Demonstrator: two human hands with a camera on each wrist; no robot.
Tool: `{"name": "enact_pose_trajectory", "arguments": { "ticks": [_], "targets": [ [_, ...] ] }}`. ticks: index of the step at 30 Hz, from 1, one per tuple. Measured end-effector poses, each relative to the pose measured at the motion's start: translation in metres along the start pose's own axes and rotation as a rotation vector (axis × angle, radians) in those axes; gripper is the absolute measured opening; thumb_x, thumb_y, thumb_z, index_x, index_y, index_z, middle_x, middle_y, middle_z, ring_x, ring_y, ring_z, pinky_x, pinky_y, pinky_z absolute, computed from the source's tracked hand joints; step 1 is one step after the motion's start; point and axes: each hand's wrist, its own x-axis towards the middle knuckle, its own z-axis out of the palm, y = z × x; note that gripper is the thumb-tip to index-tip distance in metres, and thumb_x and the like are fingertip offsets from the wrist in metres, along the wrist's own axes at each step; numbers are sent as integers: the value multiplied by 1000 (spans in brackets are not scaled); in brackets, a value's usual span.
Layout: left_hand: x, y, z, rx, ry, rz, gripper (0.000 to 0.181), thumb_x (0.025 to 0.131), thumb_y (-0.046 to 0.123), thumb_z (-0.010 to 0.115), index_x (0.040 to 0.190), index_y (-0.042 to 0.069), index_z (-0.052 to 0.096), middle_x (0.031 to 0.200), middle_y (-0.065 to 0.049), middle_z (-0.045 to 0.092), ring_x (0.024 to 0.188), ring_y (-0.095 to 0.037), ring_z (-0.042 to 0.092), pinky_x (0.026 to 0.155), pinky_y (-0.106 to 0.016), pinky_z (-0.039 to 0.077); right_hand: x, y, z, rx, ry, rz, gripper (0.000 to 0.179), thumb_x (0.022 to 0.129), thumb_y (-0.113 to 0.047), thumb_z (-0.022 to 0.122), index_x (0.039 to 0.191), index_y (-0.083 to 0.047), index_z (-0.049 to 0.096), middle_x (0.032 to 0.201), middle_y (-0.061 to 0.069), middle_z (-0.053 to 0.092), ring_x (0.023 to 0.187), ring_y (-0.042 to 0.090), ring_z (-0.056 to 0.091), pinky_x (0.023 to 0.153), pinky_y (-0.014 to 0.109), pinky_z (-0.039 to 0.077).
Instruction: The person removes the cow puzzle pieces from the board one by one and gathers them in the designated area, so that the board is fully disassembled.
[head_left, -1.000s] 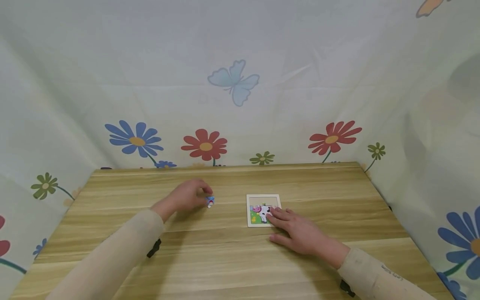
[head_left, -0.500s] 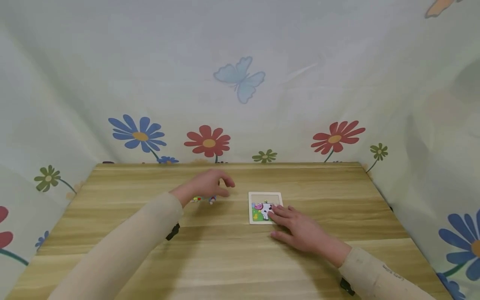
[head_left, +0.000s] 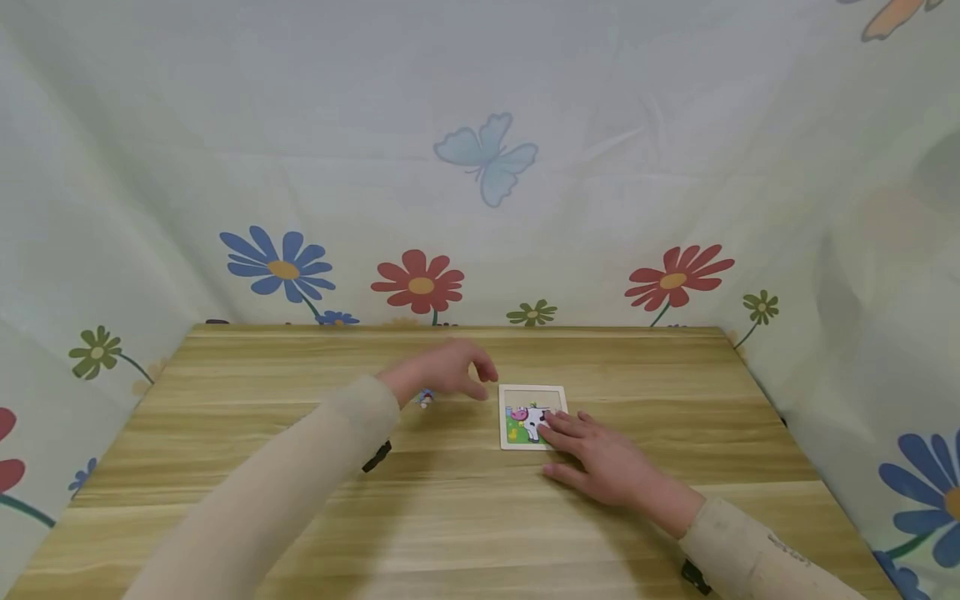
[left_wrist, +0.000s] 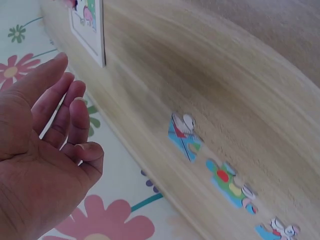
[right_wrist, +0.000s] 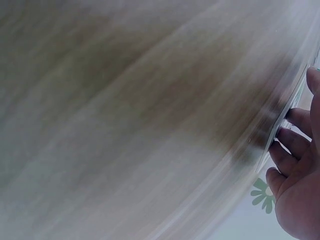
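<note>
A square puzzle board [head_left: 510,445] with a white frame and a cow picture lies on the table. Its upper part shows bare backing. My right hand [head_left: 611,467] rests its straight fingertips on the board's right side, covering part of the cow. In the air just left of the board is my left hand [head_left: 453,369], fingers loosely bent and nothing visible in them. Under its wrist lies a small blue puzzle piece [head_left: 425,398]. In the left wrist view, a blue-and-red puzzle piece [left_wrist: 184,136], a green puzzle piece [left_wrist: 231,186] and another puzzle piece [left_wrist: 278,230] lie in a row.
The wood-grain table [head_left: 465,525] ends at a back edge against a white curtain [head_left: 337,100] printed with flowers and a butterfly. More curtain hangs at both sides.
My left hand has left the loose pieces, rising and moving right toward the board, with no piece visible in it. The right hand stays on the board.
</note>
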Motion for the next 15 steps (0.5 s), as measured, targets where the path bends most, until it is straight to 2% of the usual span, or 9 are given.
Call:
{"name": "enact_pose_trajectory", "arguments": {
  "ticks": [7, 15],
  "targets": [
    [12, 3, 17, -32, 21, 5, 24, 96, 15, 82, 119, 9, 77, 114, -4, 73, 101, -19, 60, 93, -36, 53, 1, 0, -1, -16, 14, -20, 64, 105, -51, 65, 155, -13, 57, 163, 11, 49, 152, 33, 44, 124, 58, 31],
    [18, 13, 35, -65, 25, -9, 22, 96, 14, 82, 117, 10, 77, 111, -3, 73, 103, -21, 60, 100, -40, 52, 0, -1, -1, -26, 31, -29, 62, 105, -49, 65, 154, -12, 58, 162, 12, 51, 151, 34, 46, 123, 58, 32]
  ]
}}
